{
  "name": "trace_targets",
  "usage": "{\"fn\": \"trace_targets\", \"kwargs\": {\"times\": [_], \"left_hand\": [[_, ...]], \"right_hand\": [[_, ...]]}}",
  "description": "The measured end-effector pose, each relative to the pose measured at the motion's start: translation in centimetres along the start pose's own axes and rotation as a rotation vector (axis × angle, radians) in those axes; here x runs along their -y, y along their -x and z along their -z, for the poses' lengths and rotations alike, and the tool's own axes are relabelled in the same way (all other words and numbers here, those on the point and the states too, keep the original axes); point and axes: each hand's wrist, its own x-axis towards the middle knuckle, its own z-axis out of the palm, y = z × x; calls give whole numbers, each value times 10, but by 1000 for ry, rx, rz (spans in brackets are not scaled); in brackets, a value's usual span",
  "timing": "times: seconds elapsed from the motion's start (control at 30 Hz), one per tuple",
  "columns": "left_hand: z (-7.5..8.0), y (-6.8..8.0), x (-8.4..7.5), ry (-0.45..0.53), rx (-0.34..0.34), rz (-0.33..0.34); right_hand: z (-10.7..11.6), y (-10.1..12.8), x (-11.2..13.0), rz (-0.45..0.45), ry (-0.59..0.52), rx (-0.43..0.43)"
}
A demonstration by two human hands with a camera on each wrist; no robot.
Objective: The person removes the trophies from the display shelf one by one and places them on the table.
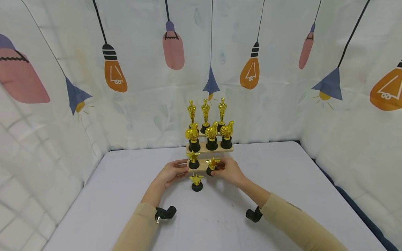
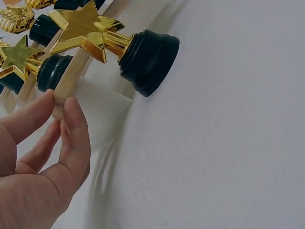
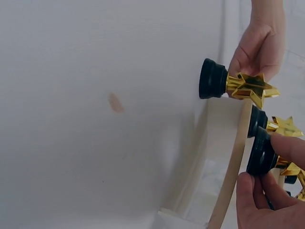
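Observation:
At the bottom step of a small tiered wooden stand (image 1: 202,165), my right hand (image 1: 231,170) pinches a gold star trophy (image 3: 260,151) by its black base. The trophy is held close over the front of that step. My left hand (image 1: 173,172) grips the step's left end between thumb and fingers, as the left wrist view shows. Just inside that end a second star trophy (image 1: 194,164) stands upright. A third star trophy (image 1: 197,186) stands on the white tabletop in front of the stand, between my hands.
Thumbs-up trophies (image 1: 211,143) line the middle step, and gold figure trophies (image 1: 205,113) stand on the top one. The stand is near the table's back edge, before a curtain (image 1: 144,118) printed with lamps. White cloth covers the table (image 1: 132,181).

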Motion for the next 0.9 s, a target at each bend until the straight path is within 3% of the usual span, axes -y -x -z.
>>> {"fn": "trace_targets", "kwargs": {"times": [0.9], "left_hand": [[-2, 1, -2, 0, -7, 6]], "right_hand": [[-18, 15, -23, 0, -21, 90]]}}
